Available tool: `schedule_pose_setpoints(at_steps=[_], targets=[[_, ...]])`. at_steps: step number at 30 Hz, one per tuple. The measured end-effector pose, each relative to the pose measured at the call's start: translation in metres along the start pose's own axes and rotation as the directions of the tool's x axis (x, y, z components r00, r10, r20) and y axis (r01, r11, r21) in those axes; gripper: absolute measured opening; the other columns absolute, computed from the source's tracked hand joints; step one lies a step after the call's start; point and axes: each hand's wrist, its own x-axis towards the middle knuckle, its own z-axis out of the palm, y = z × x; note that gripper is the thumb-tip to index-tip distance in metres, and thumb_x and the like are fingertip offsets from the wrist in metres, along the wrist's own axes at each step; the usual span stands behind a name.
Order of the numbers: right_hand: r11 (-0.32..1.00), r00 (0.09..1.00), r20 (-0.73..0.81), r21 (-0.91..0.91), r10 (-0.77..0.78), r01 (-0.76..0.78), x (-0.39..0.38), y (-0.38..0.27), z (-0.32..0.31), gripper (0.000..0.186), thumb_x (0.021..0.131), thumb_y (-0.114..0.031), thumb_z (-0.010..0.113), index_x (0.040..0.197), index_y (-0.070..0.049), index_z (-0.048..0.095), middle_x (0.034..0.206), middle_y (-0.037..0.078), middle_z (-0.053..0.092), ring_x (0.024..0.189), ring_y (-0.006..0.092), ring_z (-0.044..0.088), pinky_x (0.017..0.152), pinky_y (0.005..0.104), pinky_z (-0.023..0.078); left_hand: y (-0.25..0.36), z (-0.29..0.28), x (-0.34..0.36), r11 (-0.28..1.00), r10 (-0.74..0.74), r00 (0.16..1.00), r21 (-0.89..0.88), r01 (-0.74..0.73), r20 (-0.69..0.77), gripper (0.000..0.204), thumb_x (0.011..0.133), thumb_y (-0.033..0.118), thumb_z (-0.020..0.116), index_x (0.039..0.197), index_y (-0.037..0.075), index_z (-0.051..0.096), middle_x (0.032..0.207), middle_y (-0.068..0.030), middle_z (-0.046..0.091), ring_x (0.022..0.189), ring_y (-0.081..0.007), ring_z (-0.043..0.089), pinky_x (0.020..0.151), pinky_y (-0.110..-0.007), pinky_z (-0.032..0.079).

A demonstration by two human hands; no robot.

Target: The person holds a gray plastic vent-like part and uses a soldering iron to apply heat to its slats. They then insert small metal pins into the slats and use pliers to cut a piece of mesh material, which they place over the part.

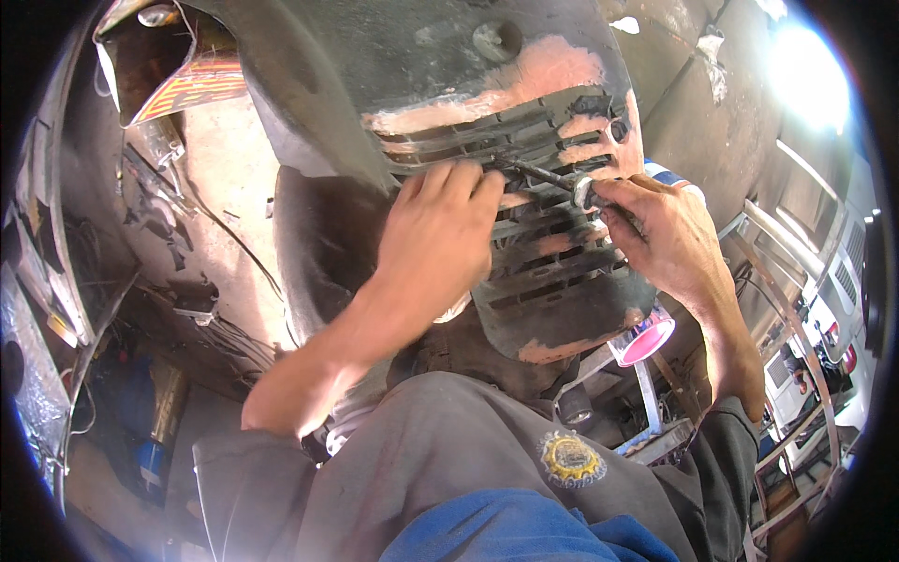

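Observation:
A dark vehicle panel (pixel 421 70) with a slatted grille (pixel 552 248) and patches of pinkish filler is in front of me. My left hand (pixel 445 220) is at the left side of the slats, fingers curled down together; their tips and anything in them are hidden. From the right, my right hand (pixel 660 225) grips a tool with a thin dark shaft (pixel 538 171) and a pale collar. Its shaft points left across the slats, and the tip ends close to my left fingers.
An open tin (pixel 644 339), pink inside, is beside the panel's lower right edge. At right is a metal frame (pixel 796 328). Cables (pixel 239 239) and scraps lie on the floor at left, near bent sheet-metal parts (pixel 42 309). A bright light shines at upper right.

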Motion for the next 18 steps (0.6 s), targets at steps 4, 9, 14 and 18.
schedule_pose_setpoints(at_steps=[4, 9, 14, 18], targets=[[0.999, 1.0, -0.025, -0.042, -0.019, 0.018, 0.0, 0.006, 0.003, 0.019, 0.087, -0.017, 0.066, 0.105, -0.013, 0.07, 0.094, 0.01, 0.07, 0.083, 0.0319, 0.068, 0.068, 0.0421, 0.051, 0.004, -0.025, -0.051, 0.782, -0.295, 0.95, -0.547, 0.3, 0.099, 0.026, 0.089, 0.004, 0.05, 0.112, 0.001, 0.061, 0.099, -0.0124, 0.066, 0.091, -0.0286, 0.064, 0.081, -0.036, 0.053], [0.994, 0.99, 0.088, -0.037, 0.108, -0.105, 0.006, -0.003, -0.008, 0.027, 0.086, -0.011, 0.067, 0.112, -0.005, 0.07, 0.107, 0.015, 0.07, 0.092, 0.0373, 0.068, 0.082, 0.0416, 0.053, -0.032, 0.032, -0.065, -0.542, -0.542, 0.548, -0.763, 0.351, 0.637, 0.03, 0.096, 0.019, 0.045, 0.117, 0.0, 0.056, 0.115, -0.0165, 0.063, 0.104, -0.028, 0.061, 0.089, -0.044, 0.05], [0.987, 0.982, 0.106, 0.016, 0.156, -0.159, 0.01, 0.002, -0.009, 0.028, 0.086, -0.013, 0.069, 0.112, -0.005, 0.071, 0.112, 0.014, 0.071, 0.092, 0.0359, 0.07, 0.083, 0.0394, 0.054, -0.05, 0.077, -0.023, -0.834, -0.393, 0.692, -0.551, 0.009, 0.606, 0.054, 0.1, 0.044, 0.035, 0.134, 0.005, 0.051, 0.133, -0.0167, 0.057, 0.123, -0.0346, 0.053, 0.106, -0.054, 0.04], [0.986, 0.982, 0.105, 0.041, 0.159, -0.164, 0.012, 0.002, -0.012, 0.028, 0.085, -0.013, 0.069, 0.112, -0.005, 0.072, 0.111, 0.015, 0.071, 0.092, 0.0344, 0.071, 0.082, 0.038, 0.055, -0.042, 0.084, 0.0, -0.903, -0.324, 0.683, -0.43, -0.016, 0.654, 0.065, 0.098, 0.054, 0.034, 0.14, 0.008, 0.05, 0.139, -0.0142, 0.055, 0.123, -0.0342, 0.055, 0.107, -0.054, 0.041]])
